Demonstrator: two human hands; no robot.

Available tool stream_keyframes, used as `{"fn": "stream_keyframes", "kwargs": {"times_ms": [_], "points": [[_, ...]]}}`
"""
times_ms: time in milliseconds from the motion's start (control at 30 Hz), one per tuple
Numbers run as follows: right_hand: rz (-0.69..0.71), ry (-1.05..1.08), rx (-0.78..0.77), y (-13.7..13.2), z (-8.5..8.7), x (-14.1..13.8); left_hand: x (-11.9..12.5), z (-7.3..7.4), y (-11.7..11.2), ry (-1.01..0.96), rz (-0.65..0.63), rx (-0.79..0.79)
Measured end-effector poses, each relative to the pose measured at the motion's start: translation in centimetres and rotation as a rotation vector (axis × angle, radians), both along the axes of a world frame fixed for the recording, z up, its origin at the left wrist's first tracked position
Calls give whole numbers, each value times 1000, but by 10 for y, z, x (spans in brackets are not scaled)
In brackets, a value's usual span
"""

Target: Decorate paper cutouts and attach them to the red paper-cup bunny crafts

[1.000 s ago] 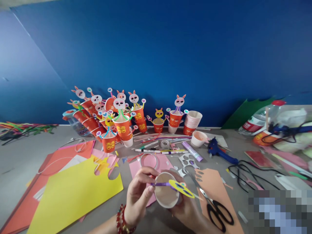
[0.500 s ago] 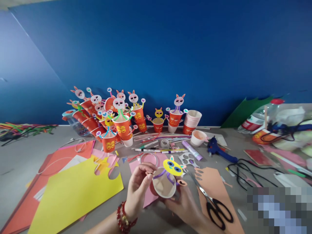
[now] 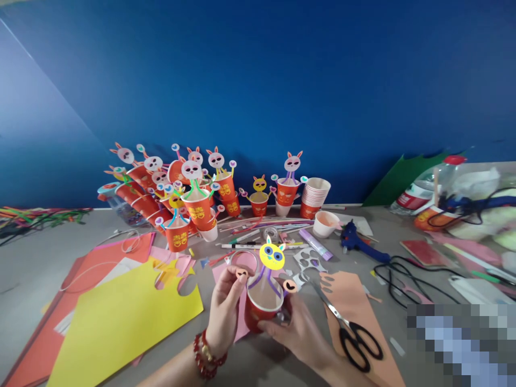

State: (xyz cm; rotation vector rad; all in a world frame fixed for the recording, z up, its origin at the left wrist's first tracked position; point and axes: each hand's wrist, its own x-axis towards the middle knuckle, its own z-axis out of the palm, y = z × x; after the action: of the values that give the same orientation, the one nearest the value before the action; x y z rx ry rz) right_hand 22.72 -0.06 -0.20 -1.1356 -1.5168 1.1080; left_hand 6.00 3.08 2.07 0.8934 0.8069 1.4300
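A red paper cup [image 3: 258,317] is held up in front of me, its open rim tipped toward me. From it rises a yellow paper animal face [image 3: 272,256] with blue-ringed eyes and small ears, on purple pipe cleaners [image 3: 264,277]. My right hand [image 3: 300,330] wraps the cup's right side and front. My left hand [image 3: 226,306], above a red bead bracelet [image 3: 206,355], pinches a small orange paper disc [image 3: 241,274] with a dark heart, at the cup's left. A matching disc [image 3: 289,286] stands out at the right, over my right hand.
Scissors [image 3: 355,338] lie on orange paper [image 3: 350,293] to the right. A blue glue gun [image 3: 360,244] with a cord sits behind. Yellow card [image 3: 137,317] covers the left. Several decorated cups [image 3: 197,209] and a cup stack [image 3: 314,196] line the wall.
The cup has turned more upright, showing more of its red side. The yellow face has shifted left and up and now stands above the rim. My left hand still pinches the left disc.
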Motion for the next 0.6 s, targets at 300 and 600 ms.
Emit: {"fn": "stream_keyframes", "kwargs": {"times_ms": [300, 600], "points": [[59, 54, -17, 2, 9, -1, 0, -2, 2, -23, 18, -33], [61, 116, -64, 4, 10, -1, 2, -5, 4, 1, 34, -75]]}}
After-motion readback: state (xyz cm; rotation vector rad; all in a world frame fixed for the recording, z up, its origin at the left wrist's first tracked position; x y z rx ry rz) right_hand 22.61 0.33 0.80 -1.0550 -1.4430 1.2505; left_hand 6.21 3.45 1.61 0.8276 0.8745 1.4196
